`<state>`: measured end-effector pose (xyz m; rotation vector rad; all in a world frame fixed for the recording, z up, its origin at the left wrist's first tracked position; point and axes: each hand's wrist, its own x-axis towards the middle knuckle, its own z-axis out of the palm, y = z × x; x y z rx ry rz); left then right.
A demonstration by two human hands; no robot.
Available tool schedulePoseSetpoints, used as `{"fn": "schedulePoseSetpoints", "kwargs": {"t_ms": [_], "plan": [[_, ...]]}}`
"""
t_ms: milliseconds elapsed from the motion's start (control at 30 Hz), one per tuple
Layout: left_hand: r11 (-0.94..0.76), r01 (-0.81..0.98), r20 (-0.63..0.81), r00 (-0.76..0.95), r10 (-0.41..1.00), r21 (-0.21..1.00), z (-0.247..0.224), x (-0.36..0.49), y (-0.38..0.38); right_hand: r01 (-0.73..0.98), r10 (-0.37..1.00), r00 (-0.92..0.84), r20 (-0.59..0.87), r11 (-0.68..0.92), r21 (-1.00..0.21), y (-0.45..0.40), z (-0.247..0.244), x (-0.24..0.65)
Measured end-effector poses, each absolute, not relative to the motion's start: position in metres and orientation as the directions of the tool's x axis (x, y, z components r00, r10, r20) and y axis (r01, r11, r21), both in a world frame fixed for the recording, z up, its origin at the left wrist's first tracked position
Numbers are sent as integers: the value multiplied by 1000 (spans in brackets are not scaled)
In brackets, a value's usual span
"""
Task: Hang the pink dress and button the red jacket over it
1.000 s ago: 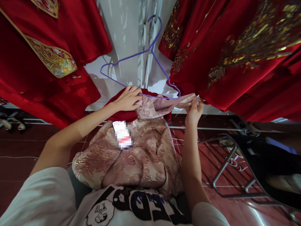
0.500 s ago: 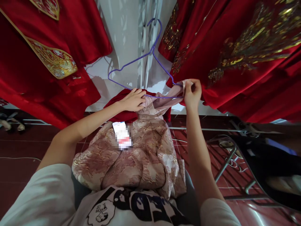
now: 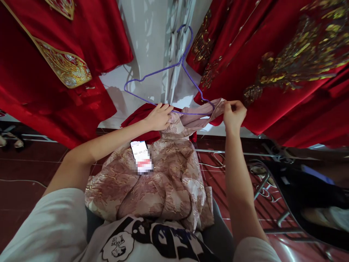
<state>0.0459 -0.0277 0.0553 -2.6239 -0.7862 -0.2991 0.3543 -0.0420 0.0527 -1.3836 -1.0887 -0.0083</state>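
Observation:
A pink and gold brocade garment (image 3: 160,174) lies over my lap, its upper part raised toward a purple hanger (image 3: 166,68). My left hand (image 3: 160,117) is closed on the garment's upper edge near the hanger's bottom bar; its fingertips are partly hidden. With thumb and fingers pinched, my right hand (image 3: 234,115) holds the other shoulder end of the garment, pulled out to the right. That end of the hanger sits inside the garment's opening, while its left end is bare. A phone (image 3: 141,158) with a lit, partly blurred screen rests on the fabric.
Red garments with gold embroidery (image 3: 65,65) hang at left, and more with gold sequins (image 3: 297,58) hang at right. A black-seated metal chair (image 3: 308,203) stands at right. White cables (image 3: 218,160) lie on the red tiled floor. Behind the hanger is a pale wall (image 3: 149,43).
My right hand has moved to the right and slightly down, stretching the garment's shoulder end past the hanger's corner. My left hand stays closed at the upper edge, shifted slightly right.

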Motion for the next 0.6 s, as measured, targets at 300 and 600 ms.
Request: {"fn": "schedulePoseSetpoints", "kwargs": {"t_ms": [300, 600], "plan": [[-824, 515, 268, 850, 454, -238, 57, 53, -22, 687, 615, 393, 684, 298, -663, -33, 77, 346], [-860, 495, 214, 860, 463, -128, 66, 60, -29, 755, 553, 176, 815, 456, -472, -1, 90, 317]]}}
